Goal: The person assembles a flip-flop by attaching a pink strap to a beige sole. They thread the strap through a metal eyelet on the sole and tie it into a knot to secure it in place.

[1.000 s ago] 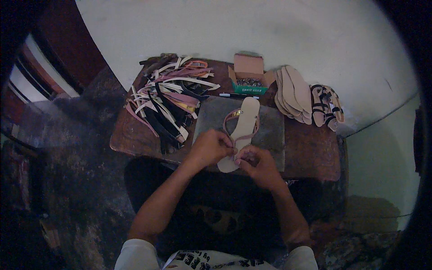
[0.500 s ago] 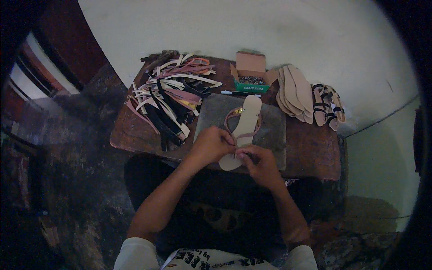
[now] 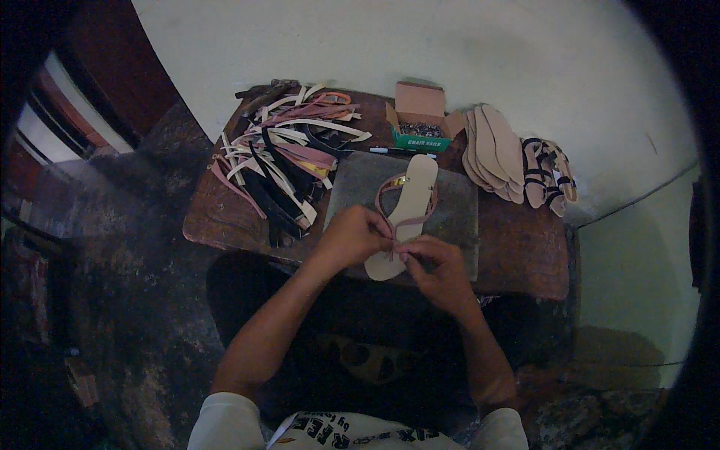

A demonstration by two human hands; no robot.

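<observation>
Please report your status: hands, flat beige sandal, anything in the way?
Left hand and right hand pinching thin mauve strap. Flat beige sandal sole underneath, over gray rectangular mat. Hands partly hide pinched part.

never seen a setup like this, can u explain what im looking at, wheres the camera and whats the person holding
There is no machine here, just a person's two bare hands. The view comes from a wide fisheye camera on their head, looking down, so straight edges bend and the corners go dark.

On the wooden table is a grey slab, with a beige sole lying partly on it. To the left is a heap of straps; behind are a pen and an open green box; to the right are loose soles and black-strapped sandals.

The left hand and right hand meet above the sole, seemingly pinching the narrow end of a pink strap; exactly what each grips is hard to see.
</observation>
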